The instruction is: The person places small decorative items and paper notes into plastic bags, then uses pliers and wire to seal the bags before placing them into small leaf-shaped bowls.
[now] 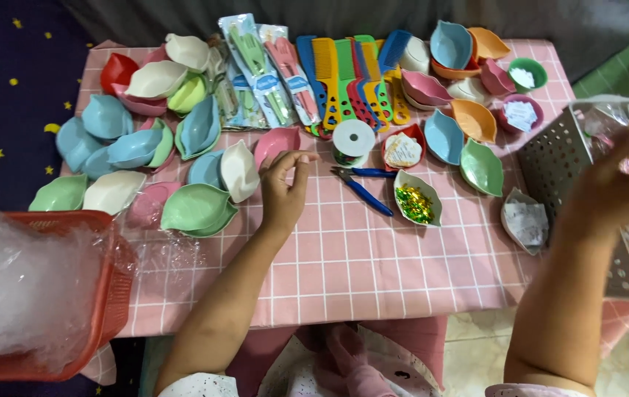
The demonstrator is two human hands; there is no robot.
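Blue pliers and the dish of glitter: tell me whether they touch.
Apart. The head view shows pink tablecloth between the blue pliers and the dish of glitter.

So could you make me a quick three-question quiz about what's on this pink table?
1. True or false: the left hand is holding the blue pliers.
2. Which sits nearest the left hand: A) tape roll B) red basket C) pink leaf-shaped dish?
3. What fills the white dish beside the pliers?

Key: 1 false, it holds nothing; 2 C; 3 green and gold glitter bits.
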